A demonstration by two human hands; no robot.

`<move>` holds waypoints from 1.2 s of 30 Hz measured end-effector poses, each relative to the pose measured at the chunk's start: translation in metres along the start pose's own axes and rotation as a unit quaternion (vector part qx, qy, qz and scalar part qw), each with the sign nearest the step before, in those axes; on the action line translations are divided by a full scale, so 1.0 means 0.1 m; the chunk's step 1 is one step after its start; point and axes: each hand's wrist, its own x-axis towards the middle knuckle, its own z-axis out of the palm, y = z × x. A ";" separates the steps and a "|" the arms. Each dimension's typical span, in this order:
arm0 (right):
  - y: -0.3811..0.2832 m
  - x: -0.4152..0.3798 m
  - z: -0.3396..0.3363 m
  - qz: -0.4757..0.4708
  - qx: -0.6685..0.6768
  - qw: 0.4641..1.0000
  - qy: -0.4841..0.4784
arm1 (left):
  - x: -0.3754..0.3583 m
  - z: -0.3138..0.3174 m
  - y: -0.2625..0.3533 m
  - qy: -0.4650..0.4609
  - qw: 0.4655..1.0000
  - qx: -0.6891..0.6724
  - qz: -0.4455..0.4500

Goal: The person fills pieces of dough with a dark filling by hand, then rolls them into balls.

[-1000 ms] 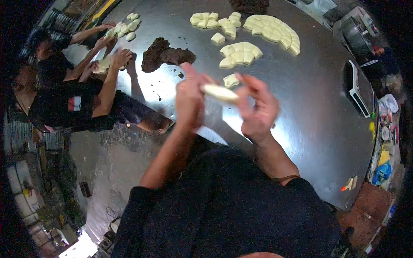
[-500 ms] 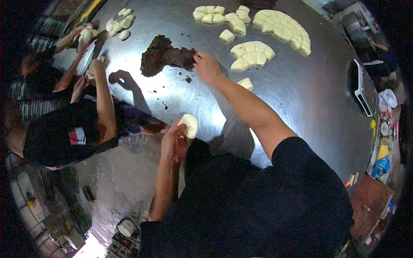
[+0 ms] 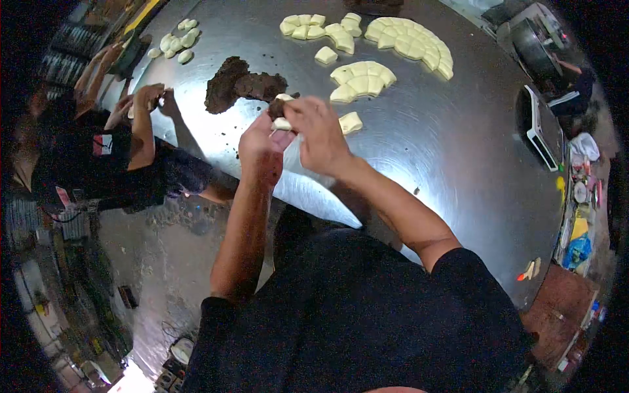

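Observation:
My left hand (image 3: pixel 262 149) holds a pale dough piece (image 3: pixel 282 123) over the metal table. Dark filling (image 3: pixel 276 110) sits on this dough, and the fingers of my right hand (image 3: pixel 318 131) are closed on the filling from the right. Just beyond my hands lies a two-part mound of dark filling (image 3: pixel 226 85), with crumbs around it. To the right of my hands is a single dough piece (image 3: pixel 351 122). Farther back is a fan-shaped group of cut dough pieces (image 3: pixel 362 81).
More cut dough (image 3: pixel 413 42) lies at the back of the metal table (image 3: pixel 458 157). At the left, co-workers (image 3: pixel 85 144) work beside small dough balls (image 3: pixel 173 43). A white-edged device (image 3: pixel 544 128) stands at the right, near a scraper (image 3: pixel 529 270).
My right hand has come back from the dark mound with filling, onto the dough. My left hand has moved forward with the dough. The co-workers' arms have shifted.

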 end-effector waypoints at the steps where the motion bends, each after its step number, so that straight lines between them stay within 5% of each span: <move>1: -0.05 -0.08 -0.11 -0.019 -0.051 0.999 0.004 | -0.04 0.07 0.02 0.017 0.999 -0.031 -0.018; 4: 0.02 -0.17 -0.63 0.097 0.084 0.991 0.039 | -0.24 0.22 -0.06 -0.079 0.992 0.102 0.003; 6: 0.09 -0.13 -0.91 0.089 0.120 0.985 0.083 | -0.35 0.33 -0.10 -0.080 0.991 0.107 0.013; 8: 0.09 -0.14 -1.10 0.273 0.270 0.917 -0.106 | -0.43 0.43 -0.09 -0.124 0.979 0.160 -0.001; 9: 0.04 -0.16 -1.17 0.284 0.255 0.921 -0.080 | -0.49 0.52 -0.10 -0.133 0.982 0.131 -0.013; 10: 0.00 -0.18 -1.17 0.282 0.254 0.922 -0.078 | -0.52 0.59 -0.09 -0.135 0.982 0.131 -0.011; 12: -0.08 -0.27 -1.09 0.200 0.190 0.959 0.066 | -0.54 0.69 -0.07 -0.162 0.980 -0.086 -0.079; 14: -0.16 -0.33 -1.12 0.137 0.192 0.970 0.061 | -0.45 0.69 -0.10 -0.153 0.983 -0.065 -0.080; 16: -0.25 -0.34 -1.21 0.060 0.202 0.969 0.127 | -0.47 0.74 -0.16 -0.022 1.000 0.007 -0.011; 18: -0.17 -0.25 -1.31 0.109 0.156 0.971 0.143 | -0.54 0.85 -0.17 -0.040 0.997 0.040 0.043; 20: -0.05 -0.18 -1.38 0.284 0.265 0.921 0.010 | -0.55 0.92 -0.19 -0.160 0.986 0.041 0.028; 22: -0.03 -0.18 -1.42 0.309 0.216 0.926 -0.009 | -0.58 0.97 -0.14 -0.172 0.985 0.025 -0.005; 25: -0.13 -0.25 -1.26 0.032 0.047 0.991 0.121 | -0.55 0.96 -0.13 -0.158 0.979 -0.106 -0.071; 29: -0.24 -0.34 -1.30 -0.045 0.073 0.989 0.122 | -0.51 0.89 -0.06 -0.087 0.996 0.015 0.005; 32: -0.24 -0.20 -1.38 0.062 0.057 0.983 0.163 | -0.60 1.03 -0.11 -0.090 0.995 0.004 0.041; 33: -0.28 -0.15 -1.42 0.154 0.130 0.974 0.103 | -0.58 1.04 -0.17 -0.088 0.994 0.001 0.059; 36: -0.18 -0.13 -1.35 0.101 0.056 0.978 0.173 | -0.50 1.02 -0.18 -0.124 0.984 0.125 0.037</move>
